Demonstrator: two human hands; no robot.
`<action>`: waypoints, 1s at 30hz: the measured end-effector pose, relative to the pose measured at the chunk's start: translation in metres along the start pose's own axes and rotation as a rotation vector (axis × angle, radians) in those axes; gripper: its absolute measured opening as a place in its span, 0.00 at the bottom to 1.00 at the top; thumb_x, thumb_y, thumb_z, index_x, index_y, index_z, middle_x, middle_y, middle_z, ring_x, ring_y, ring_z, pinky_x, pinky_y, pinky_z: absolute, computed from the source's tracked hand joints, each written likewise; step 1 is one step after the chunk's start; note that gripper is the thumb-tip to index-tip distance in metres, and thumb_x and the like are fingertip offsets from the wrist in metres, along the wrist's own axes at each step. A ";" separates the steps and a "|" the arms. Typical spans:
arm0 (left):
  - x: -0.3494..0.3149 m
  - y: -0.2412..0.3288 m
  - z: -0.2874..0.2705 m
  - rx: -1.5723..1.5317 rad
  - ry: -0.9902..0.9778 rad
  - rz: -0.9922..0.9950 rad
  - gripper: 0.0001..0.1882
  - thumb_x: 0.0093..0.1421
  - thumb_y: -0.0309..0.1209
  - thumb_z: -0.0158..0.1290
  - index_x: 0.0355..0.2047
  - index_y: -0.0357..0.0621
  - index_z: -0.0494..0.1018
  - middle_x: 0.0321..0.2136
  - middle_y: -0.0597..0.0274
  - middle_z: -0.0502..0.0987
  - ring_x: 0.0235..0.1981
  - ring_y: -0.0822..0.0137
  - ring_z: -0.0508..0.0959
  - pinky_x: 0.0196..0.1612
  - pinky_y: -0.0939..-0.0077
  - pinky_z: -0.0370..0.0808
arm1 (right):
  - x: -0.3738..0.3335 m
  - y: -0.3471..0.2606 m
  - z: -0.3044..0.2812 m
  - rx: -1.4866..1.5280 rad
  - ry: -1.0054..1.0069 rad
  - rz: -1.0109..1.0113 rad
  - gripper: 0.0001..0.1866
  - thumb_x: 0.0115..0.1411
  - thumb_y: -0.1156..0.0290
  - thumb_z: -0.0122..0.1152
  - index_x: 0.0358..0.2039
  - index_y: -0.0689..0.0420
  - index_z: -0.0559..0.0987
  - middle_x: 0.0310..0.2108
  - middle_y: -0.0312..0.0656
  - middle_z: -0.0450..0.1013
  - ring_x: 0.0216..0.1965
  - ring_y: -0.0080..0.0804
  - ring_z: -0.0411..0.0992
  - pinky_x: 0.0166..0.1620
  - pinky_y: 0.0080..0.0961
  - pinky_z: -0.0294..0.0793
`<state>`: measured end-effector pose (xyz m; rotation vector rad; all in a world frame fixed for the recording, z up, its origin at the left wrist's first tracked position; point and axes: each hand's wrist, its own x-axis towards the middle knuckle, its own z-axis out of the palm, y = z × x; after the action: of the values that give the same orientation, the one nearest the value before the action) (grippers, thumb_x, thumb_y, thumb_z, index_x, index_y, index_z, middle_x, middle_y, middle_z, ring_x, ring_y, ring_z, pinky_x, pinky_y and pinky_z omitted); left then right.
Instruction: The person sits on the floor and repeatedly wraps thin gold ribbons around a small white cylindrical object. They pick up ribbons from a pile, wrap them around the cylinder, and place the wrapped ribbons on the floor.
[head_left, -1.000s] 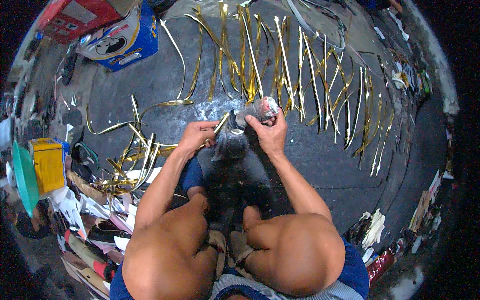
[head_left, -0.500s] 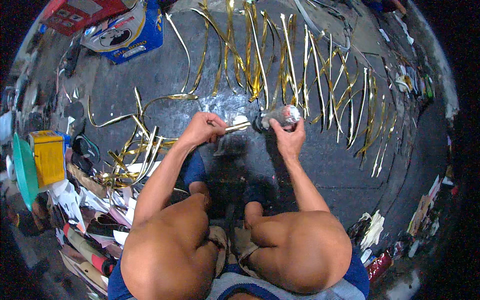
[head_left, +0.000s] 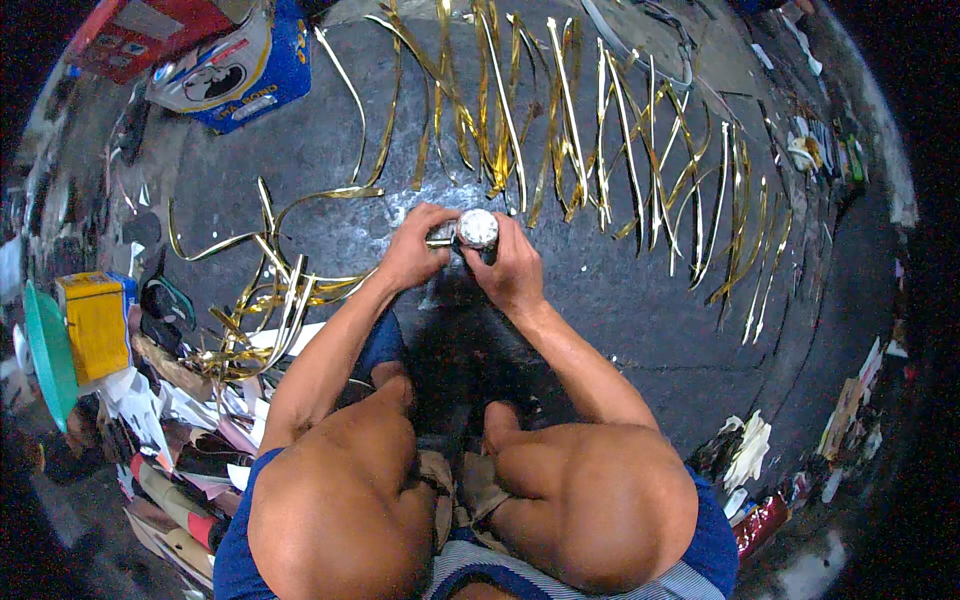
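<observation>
My left hand is closed on a thin gold-and-white strip, whose short end shows between my fingers. Right against it, my right hand grips a small bottle-like container. Its round, whitish, smeared end faces up, and its lower part is hidden. Strip and container meet or nearly meet; I cannot tell whether they touch. Beyond my hands, several long gold strips lie side by side on the dark floor. More gold strips lie tangled to the left of my left forearm.
Far left stand a blue-and-white box and a red box. Nearer on the left are a yellow tin, a green round lid-like disc and paper scraps. A pale crumpled piece lies at the right.
My right hand has moved left with the container and turned it, so its round end points up. My left hand has shifted slightly farther away, and both hands are now together.
</observation>
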<state>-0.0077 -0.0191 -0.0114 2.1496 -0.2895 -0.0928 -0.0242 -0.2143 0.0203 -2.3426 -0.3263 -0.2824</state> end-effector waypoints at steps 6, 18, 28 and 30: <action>-0.001 0.033 -0.001 -0.171 0.009 0.147 0.34 0.46 0.27 0.70 0.55 0.41 0.71 0.50 0.51 0.76 0.53 0.51 0.77 0.56 0.63 0.74 | -0.007 0.006 -0.007 0.246 -0.177 0.198 0.28 0.52 0.73 0.68 0.53 0.59 0.70 0.44 0.51 0.75 0.41 0.47 0.78 0.46 0.37 0.78; 0.000 0.030 0.005 -0.124 0.020 0.126 0.27 0.47 0.20 0.66 0.50 0.39 0.73 0.46 0.50 0.79 0.50 0.50 0.79 0.52 0.63 0.77 | 0.006 0.059 0.029 0.805 -0.066 0.883 0.11 0.52 0.85 0.63 0.32 0.55 0.74 0.22 0.34 0.73 0.21 0.22 0.70 0.25 0.22 0.66; 0.004 0.034 0.001 -0.149 -0.010 0.094 0.24 0.50 0.24 0.65 0.49 0.38 0.73 0.45 0.50 0.79 0.48 0.49 0.79 0.51 0.63 0.77 | 0.072 -0.024 -0.234 1.288 0.163 0.363 0.15 0.52 0.83 0.61 0.39 0.54 0.73 0.30 0.33 0.67 0.29 0.21 0.63 0.35 0.17 0.63; 0.004 0.032 0.002 -0.129 -0.011 0.094 0.25 0.50 0.24 0.66 0.49 0.38 0.73 0.46 0.50 0.79 0.49 0.49 0.79 0.51 0.63 0.77 | 0.091 -0.027 -0.270 1.361 0.159 0.320 0.14 0.55 0.84 0.59 0.41 0.56 0.73 0.30 0.35 0.67 0.27 0.20 0.61 0.33 0.16 0.62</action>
<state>-0.0099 -0.0392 0.0138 2.0054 -0.3799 -0.0672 0.0241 -0.3719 0.2541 -0.9905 -0.0095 -0.0346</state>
